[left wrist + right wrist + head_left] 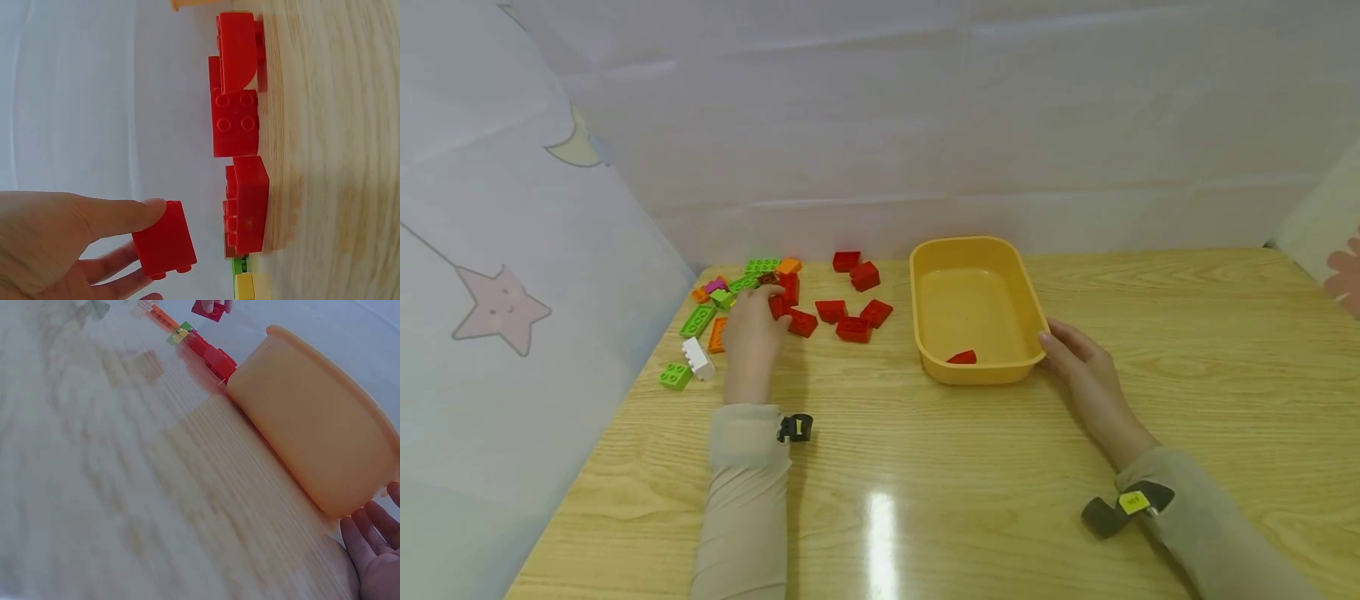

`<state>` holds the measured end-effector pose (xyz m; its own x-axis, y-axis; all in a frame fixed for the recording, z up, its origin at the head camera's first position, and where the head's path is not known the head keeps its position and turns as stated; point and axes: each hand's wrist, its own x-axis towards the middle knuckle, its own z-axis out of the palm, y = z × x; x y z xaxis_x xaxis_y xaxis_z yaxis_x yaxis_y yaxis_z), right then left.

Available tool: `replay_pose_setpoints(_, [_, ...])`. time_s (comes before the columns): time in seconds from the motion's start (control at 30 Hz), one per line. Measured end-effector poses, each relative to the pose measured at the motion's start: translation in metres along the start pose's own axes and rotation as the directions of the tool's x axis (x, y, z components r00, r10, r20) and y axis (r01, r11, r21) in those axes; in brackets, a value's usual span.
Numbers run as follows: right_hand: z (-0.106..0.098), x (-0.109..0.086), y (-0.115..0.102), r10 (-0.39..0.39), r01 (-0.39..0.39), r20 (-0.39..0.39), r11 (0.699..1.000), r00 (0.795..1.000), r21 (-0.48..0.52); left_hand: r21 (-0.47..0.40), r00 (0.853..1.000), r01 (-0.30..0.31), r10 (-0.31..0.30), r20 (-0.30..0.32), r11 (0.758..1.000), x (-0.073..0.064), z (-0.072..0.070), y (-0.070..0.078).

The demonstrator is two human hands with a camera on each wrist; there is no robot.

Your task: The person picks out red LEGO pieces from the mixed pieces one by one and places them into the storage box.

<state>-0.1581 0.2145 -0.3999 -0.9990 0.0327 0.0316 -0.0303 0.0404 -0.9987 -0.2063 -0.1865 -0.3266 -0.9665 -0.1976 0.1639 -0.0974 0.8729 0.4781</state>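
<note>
My left hand (752,329) pinches a red brick (164,240) between thumb and fingers, above the left part of the table. Beneath and beside it lies a group of loose red bricks (853,329), some with studs showing. A yellow-orange plastic bin (977,375) stands right of the bricks. Inside its near end sits one red piece (962,357). At the bin's near right corner, my right hand (1090,383) touches the outside with extended fingers, and the thumb tip is at the rim. The right wrist view shows its fingers (356,540) against the bin wall.
Green, orange and other coloured bricks (698,320) are scattered at the table's left edge, with a white brick (698,358) among them. Two red bricks (865,276) lie near the back wall. Pale hanging sheets (925,150) border the wooden table (970,475).
</note>
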Motion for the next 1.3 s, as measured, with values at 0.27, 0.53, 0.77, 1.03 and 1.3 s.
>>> replay_pose_setpoints(0.27, [0.001, 0.0, 0.0, 0.004, -0.004, -0.001, 1.0, 1.0, 0.018, 0.001, 0.998, -0.054, 0.054, -0.018, 0.999, -0.001, 0.003, 0.01])
replay_pose_setpoints(0.53, [0.002, -0.001, 0.0, 0.006, -0.006, -0.007, 1.0, 1.0, -0.021, -0.022, 0.997, -0.078, 0.078, -0.014, 0.997, -0.004, 0.004, 0.017])
replay_pose_setpoints(0.77, [0.001, 0.0, 0.0, 0.003, -0.003, -0.005, 1.0, 1.0, 0.028, -0.006, 0.994, -0.113, 0.113, -0.003, 0.994, -0.003, 0.006, 0.025])
replay_pose_setpoints(1.03, [0.001, -0.001, 0.0, -0.009, 0.01, -0.004, 1.0, 1.0, 0.029, 0.001, 0.986, -0.164, 0.164, 0.017, 0.986, -0.004, 0.012, 0.038])
replay_pose_setpoints(1.3, [0.003, -0.002, -0.001, -0.038, 0.038, 0.001, 0.997, 0.999, 0.072, 0.008, 0.964, -0.263, 0.263, 0.033, 0.965, -0.012, 0.023, 0.058])
